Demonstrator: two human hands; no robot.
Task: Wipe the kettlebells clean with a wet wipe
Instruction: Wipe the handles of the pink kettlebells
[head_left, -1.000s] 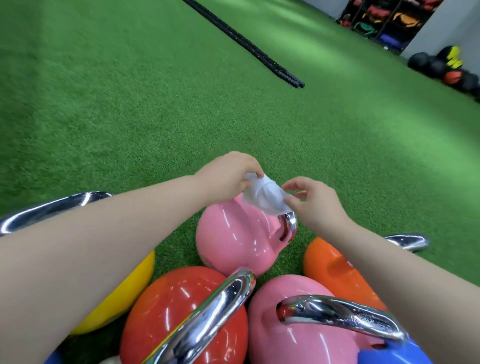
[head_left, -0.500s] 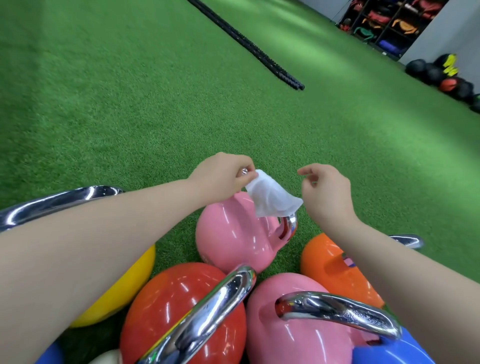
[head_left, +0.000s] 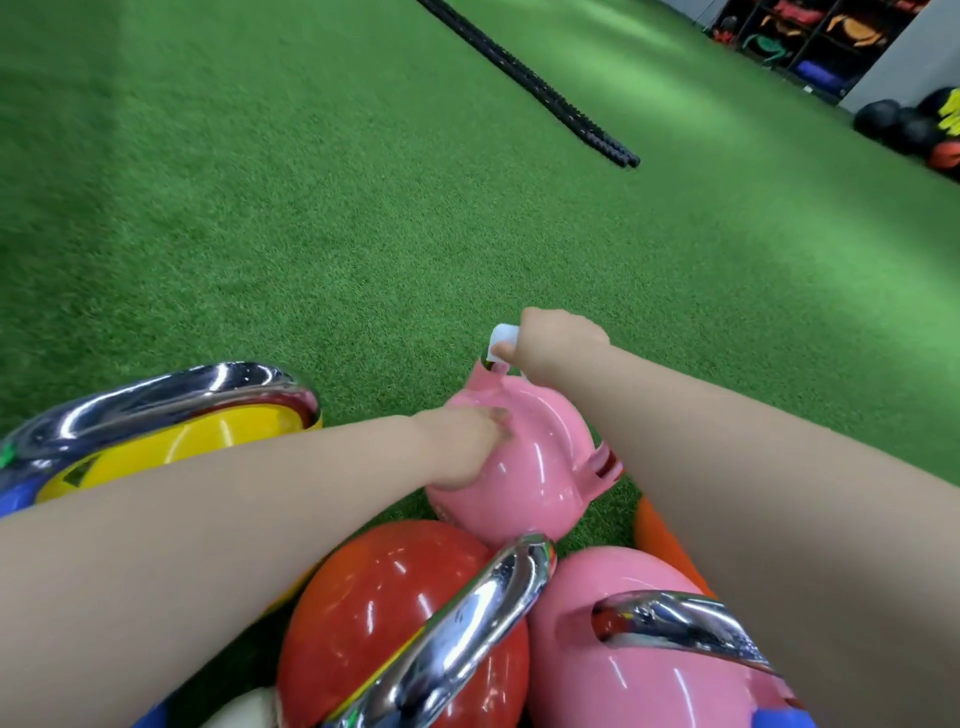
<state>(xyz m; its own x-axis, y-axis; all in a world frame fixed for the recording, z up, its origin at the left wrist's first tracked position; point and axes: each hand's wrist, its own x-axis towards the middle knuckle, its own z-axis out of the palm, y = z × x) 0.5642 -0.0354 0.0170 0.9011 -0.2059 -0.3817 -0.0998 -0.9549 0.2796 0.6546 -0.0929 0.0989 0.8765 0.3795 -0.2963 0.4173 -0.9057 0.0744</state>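
Far pink kettlebell (head_left: 524, 457) sat tipped on the turf (head_left: 311, 208), w/ its handle at 12 o'clock. R hand (head_left: 558, 340) pinched the wet wipe (head_left: 503, 335) round that handle; L hand (head_left: 462, 447) pressed straight fingers on the body. Risk: glossy shell could slip & roll onto neighbours.

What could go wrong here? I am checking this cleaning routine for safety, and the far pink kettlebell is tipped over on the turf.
The far pink kettlebell lies tilted, steadied only by the left hand resting on its glossy body; it may roll onto the fingers or against the red kettlebell. The right hand holds the wet wipe bunched small at the handle end, so it may clean little and slip.
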